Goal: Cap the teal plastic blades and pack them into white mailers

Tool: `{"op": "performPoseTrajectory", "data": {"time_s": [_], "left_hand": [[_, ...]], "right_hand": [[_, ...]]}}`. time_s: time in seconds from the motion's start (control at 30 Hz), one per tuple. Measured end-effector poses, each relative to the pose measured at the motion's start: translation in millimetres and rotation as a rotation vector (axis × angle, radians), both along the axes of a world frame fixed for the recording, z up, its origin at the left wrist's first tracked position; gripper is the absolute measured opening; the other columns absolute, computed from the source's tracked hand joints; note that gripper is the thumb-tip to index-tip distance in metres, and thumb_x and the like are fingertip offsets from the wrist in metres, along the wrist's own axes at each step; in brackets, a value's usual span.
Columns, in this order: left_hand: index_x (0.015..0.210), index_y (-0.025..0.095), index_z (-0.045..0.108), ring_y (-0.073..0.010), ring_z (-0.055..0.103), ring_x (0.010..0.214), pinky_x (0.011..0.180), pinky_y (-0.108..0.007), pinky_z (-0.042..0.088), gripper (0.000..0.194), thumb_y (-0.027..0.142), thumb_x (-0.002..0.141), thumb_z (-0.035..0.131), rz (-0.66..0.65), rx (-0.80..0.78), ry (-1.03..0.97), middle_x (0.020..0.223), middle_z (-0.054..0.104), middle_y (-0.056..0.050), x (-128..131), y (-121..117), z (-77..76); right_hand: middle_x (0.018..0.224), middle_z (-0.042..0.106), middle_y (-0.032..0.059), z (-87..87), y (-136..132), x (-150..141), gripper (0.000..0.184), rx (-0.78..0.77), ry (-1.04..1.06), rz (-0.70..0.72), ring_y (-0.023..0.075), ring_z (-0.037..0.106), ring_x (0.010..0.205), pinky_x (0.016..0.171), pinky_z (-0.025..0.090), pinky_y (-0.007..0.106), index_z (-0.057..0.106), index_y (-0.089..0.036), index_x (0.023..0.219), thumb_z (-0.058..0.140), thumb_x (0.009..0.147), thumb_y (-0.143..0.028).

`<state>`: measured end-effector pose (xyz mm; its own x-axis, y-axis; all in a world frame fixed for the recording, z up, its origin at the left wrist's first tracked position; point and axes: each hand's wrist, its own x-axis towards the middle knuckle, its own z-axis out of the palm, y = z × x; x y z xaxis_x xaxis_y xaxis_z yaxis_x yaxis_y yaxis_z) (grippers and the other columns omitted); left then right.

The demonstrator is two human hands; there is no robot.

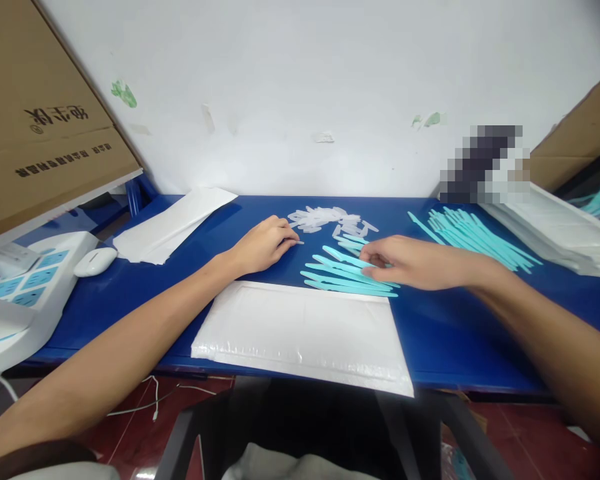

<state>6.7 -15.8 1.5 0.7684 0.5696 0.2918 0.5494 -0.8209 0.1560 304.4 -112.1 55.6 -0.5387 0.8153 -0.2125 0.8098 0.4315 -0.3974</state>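
Observation:
My left hand (265,244) rests on the blue table (430,333), fingers curled, pinching a small clear cap at its tip beside a heap of clear plastic caps (325,219). My right hand (405,261) lies palm down with fingers closed on one of several teal plastic sticks (343,275) spread in a fan between the hands. A stack of white bubble mailers (305,332) lies at the table's near edge, in front of both hands.
A larger pile of teal sticks (473,237) lies at the right, beside stacked white bags (563,230). White bags (173,223), a white mouse (95,261) and a white device (15,300) are at the left. Cardboard boxes (40,113) stand at both sides.

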Motion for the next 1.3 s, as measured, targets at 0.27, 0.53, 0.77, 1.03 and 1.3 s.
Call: {"op": "performPoseTrajectory", "data": {"time_s": [0.27,0.53,0.77,1.03,1.3], "left_hand": [[0.125,0.015,0.058,-0.0224,0.062,0.088,0.082,-0.037,0.049,0.029,0.027,0.103,0.042,0.107,0.014,-0.230,0.097,0.069,-0.008,-1.6,0.3,1.2],[0.118,0.017,0.073,-0.0248,0.063,0.092,0.087,-0.040,0.050,0.038,0.019,0.096,0.042,0.199,0.086,-0.223,0.103,0.074,-0.009,-6.5,10.1,0.8],[0.106,0.020,0.077,-0.0279,0.061,0.106,0.097,-0.046,0.050,0.030,0.037,0.099,0.053,0.199,0.107,-0.201,0.112,0.071,-0.010,-7.7,19.4,-5.4],[0.112,0.018,0.072,-0.0258,0.071,0.097,0.089,-0.041,0.055,0.032,0.036,0.101,0.048,0.110,-0.081,-0.106,0.113,0.077,-0.009,-7.6,17.0,0.4],[0.105,0.017,0.074,-0.0249,0.072,0.092,0.085,-0.039,0.057,0.032,0.038,0.097,0.052,0.060,-0.037,-0.086,0.104,0.077,-0.011,-11.1,4.3,10.8]], "right_hand": [[0.089,0.072,0.0060,7.1,3.7,6.0,0.038,0.107,0.235,-0.055,0.0203,0.062,0.076,0.073,0.045,0.035,0.056,-0.023,0.091,0.040,0.103,-0.055],[0.084,0.072,0.0061,-18.7,25.2,8.4,0.025,0.217,0.553,-0.340,0.0247,0.070,0.077,0.072,0.052,0.038,0.043,-0.026,0.096,0.044,0.100,-0.051],[0.070,0.054,-0.0008,-21.9,32.4,16.8,0.022,0.331,0.490,-0.409,0.0170,0.047,0.062,0.061,0.041,0.033,0.048,-0.024,0.098,0.045,0.100,-0.046],[0.062,0.046,-0.0024,-9.1,26.1,14.8,0.043,0.487,0.424,-0.570,0.0158,0.040,0.056,0.056,0.035,0.032,0.062,-0.022,0.096,0.068,0.082,-0.062],[0.083,0.070,0.0084,-26.5,36.1,23.0,0.056,0.574,0.193,-0.493,0.0261,0.063,0.078,0.071,0.040,0.035,0.071,-0.020,0.101,0.032,0.102,-0.061]]}}
